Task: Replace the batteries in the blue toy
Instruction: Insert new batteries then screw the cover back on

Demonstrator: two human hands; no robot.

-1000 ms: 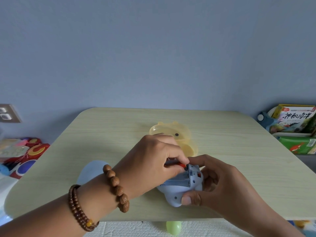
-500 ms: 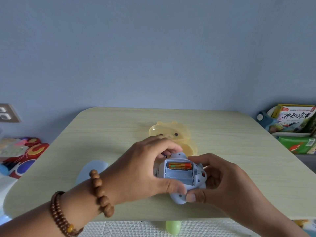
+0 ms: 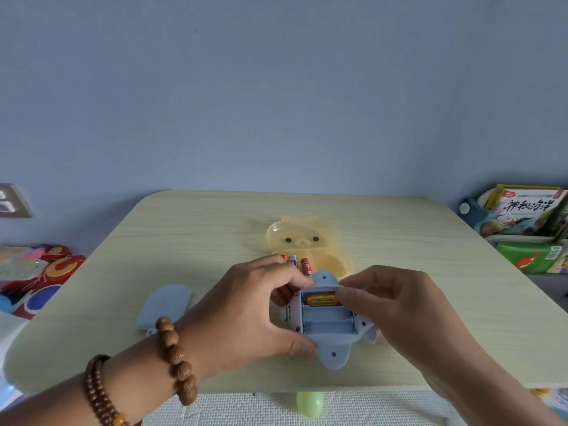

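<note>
1. A pale wood-grain table (image 3: 199,241) with rounded far corners is standing against a plain blue-grey wall (image 3: 276,87).
2. A white wall socket (image 3: 12,201) is sitting on the wall at the far left, partly cut off by the frame edge.
3. A heap of colourful toys (image 3: 40,272) in red, yellow and blue is lying beside the table's left side.
4. An illustrated children's book (image 3: 525,213) is leaning upright at the far right, above a green box (image 3: 531,256) bearing a barcode.
5. A pale green egg-shaped ball (image 3: 309,404) is lying on a white textured mat (image 3: 230,407), just below the table's near edge.
</note>
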